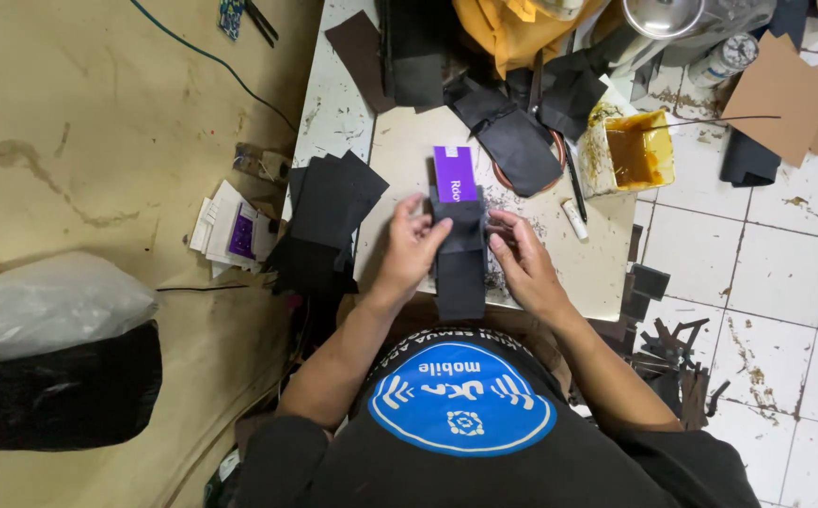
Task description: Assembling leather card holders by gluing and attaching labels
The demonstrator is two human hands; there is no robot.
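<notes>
My left hand point(412, 246) and my right hand point(519, 254) both grip a long black leather strip point(461, 268) from either side, over the middle of a pale work board point(399, 150). A purple rectangular box point(455, 173) sticks out from the strip's far end; the strip looks wrapped around it. The strip's near end hangs toward my chest.
A stack of black leather pieces point(332, 199) lies left of my hands. More black cuttings point(518, 141) sit beyond, with a yellow glue tray point(638, 150) and a white marker point(574, 219) to the right. Scraps point(672, 362) litter the tiled floor; papers point(235, 230) lie at left.
</notes>
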